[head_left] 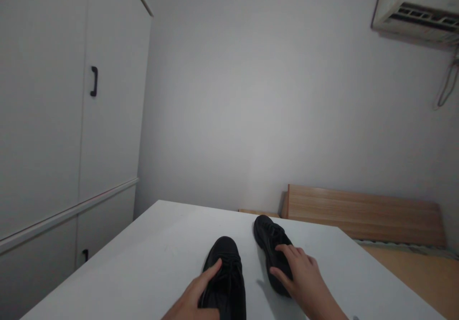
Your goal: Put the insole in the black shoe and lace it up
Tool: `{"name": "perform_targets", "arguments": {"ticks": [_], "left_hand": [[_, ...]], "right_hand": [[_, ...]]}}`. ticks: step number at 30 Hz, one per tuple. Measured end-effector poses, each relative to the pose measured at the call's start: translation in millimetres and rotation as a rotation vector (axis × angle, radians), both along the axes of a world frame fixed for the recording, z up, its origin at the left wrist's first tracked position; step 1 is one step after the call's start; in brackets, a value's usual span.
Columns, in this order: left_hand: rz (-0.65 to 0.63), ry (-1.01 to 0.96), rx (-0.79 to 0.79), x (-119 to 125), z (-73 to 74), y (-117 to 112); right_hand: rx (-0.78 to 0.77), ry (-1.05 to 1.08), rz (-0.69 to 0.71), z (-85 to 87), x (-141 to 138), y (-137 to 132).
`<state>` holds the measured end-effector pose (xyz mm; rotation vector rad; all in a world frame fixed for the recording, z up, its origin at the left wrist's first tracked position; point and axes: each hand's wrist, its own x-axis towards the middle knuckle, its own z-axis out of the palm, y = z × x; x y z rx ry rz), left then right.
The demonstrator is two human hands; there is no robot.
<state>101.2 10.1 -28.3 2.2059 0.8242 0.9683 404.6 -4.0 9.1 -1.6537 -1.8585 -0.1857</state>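
Observation:
Two black lace-up shoes are on the white table (172, 243), toes pointing away from me. My left hand (197, 293) is closed on the left shoe (225, 281) at the bottom of the view. One finger of it lies across the laces, and the shoe's heel end is cut off by the frame's edge. Farther back and to the right, the other shoe (267, 236) is tilted onto its side, with its sole edge facing left. My right hand (299, 274) grips that shoe from the right, thumb near the heel and fingers over the opening. A shadow falls beneath this shoe.
A white wardrobe (114, 119) with dark handles stands at the left. Behind the table's right side are a wooden headboard (358, 215) and a tan bed surface (412, 272). An air conditioner (423, 9) hangs high on the right.

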Motion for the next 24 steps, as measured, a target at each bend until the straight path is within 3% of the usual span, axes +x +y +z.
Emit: {"name": "perform_targets", "arguments": {"ticks": [3,8,16,21,24], "left_hand": [[-0.068,0.07,-0.046,22,10.7,4],[-0.012,0.118,-0.12,58,40.3,17],[-0.087,0.11,-0.067,73,44.0,32],[-0.05,0.17,-0.091,51,44.8,-3],[-0.07,0.105,-0.015,17,31.7,-44]], "right_hand": [[-0.035,0.043,-0.016,-11.9,5,2],[-0.074,0.064,0.059,-13.4,-1,-9],[-0.098,0.002,0.099,-22.8,-1,-16],[0.102,-0.095,0.068,-24.1,-4,-23],[0.34,-0.108,0.005,-30.6,-8,-55]]}}
